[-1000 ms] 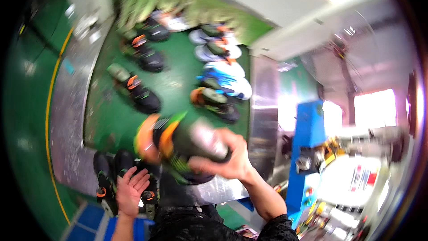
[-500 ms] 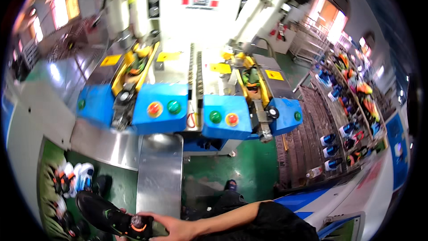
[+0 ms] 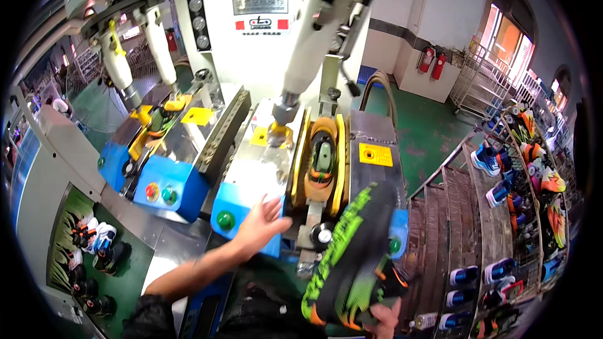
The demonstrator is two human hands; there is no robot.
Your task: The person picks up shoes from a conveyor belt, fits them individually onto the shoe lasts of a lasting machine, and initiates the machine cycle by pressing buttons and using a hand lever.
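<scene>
My right hand (image 3: pixel 384 319) is closed on the heel end of a black sports shoe (image 3: pixel 361 254) with a bright green patterned sole and orange trim. The shoe is tilted, sole toward the left, in front of the press's right station. My left hand (image 3: pixel 262 227) reaches forward with fingers apart, holding nothing, beside the green button (image 3: pixel 226 220) on a blue control box (image 3: pixel 242 204). Between yellow side pads (image 3: pixel 300 163) in the right station sits another black-and-orange shoe (image 3: pixel 323 157), toe hidden. A white press arm (image 3: pixel 308 44) stands beside it.
At left is the press's second station, with a shoe (image 3: pixel 160 124) between its pads and a blue box with red and green buttons (image 3: pixel 169 188). Shoes (image 3: pixel 103 238) stand in the cabinet at lower left. A slatted wooden rack (image 3: pixel 461 213) with several shoes runs along the right.
The view has moved closer to the right station. The black shoe has gone from lower left to lower right, in my right hand. My left hand now reaches out over the machine.
</scene>
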